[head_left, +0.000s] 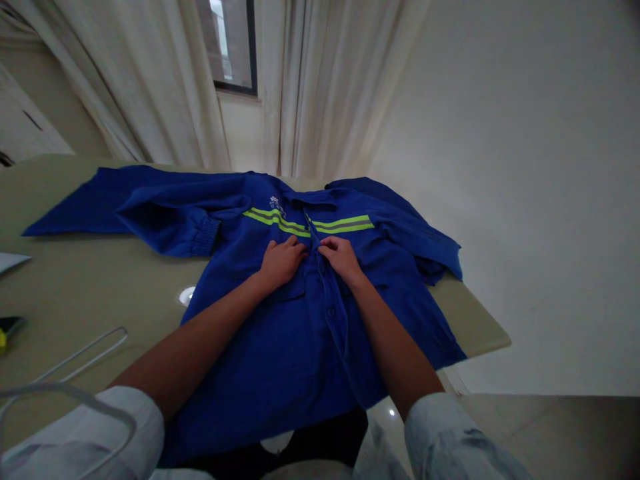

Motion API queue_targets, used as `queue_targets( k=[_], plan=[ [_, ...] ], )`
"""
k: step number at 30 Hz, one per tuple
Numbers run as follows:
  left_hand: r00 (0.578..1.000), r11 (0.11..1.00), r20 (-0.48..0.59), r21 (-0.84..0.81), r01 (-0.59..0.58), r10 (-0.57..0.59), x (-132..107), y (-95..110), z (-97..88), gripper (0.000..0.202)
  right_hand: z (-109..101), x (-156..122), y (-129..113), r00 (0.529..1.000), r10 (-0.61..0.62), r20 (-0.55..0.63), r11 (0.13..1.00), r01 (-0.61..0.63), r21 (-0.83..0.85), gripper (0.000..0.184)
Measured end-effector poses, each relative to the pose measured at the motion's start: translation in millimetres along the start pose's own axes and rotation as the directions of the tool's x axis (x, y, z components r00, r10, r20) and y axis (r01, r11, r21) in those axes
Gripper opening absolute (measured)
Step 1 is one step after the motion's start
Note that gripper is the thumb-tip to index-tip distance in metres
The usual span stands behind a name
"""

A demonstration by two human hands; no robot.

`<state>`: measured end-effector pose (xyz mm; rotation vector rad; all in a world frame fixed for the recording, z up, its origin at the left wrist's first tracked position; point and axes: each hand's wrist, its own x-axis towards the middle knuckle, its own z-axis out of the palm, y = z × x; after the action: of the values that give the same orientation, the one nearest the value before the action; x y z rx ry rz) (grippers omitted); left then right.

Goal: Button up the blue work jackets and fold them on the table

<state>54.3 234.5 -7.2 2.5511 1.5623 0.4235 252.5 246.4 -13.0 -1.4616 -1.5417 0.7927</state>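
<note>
A blue work jacket (pixel 300 333) with two yellow-green reflective stripes lies spread front-up on a beige table (pixel 100 287). My left hand (pixel 281 261) rests on the jacket's chest, fingers curled and pinching the left edge of the button placket. My right hand (pixel 341 257) pinches the opposite edge of the placket just below the stripes. Both hands meet at the centre front, close to the collar. Buttons run down the placket toward me. One sleeve stretches far left, the other is bunched at the right.
A white wire hanger (pixel 65 380) lies at the near left of the table. A white paper corner (pixel 13 260) and a small dark-and-yellow object (pixel 7 330) sit at the left edge. Pale curtains and a window stand behind; the table's right edge drops to tiled floor.
</note>
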Motion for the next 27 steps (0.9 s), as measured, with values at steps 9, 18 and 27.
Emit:
queue_targets(
  k=[9,18,27],
  plan=[
    [0.995,0.95,0.049,-0.294,0.102,-0.092,12.1,-13.7,4.5,0.021,8.8,-0.6,0.6,0.999,0.029,0.014,0.997,-0.03,0.077,0.035],
    [0.984,0.903,-0.174,-0.427,-0.048,-0.03,6.8,-14.8,11.5,0.016,8.9,4.8,0.4,0.999,0.006,0.048,0.991,-0.012,0.13,0.04],
    [0.989,0.941,-0.107,-0.333,0.058,-0.098,6.7,-10.8,8.7,0.025,10.8,-5.7,-10.4,0.968,-0.246,0.038,0.956,0.249,-0.156,0.025]
  ],
)
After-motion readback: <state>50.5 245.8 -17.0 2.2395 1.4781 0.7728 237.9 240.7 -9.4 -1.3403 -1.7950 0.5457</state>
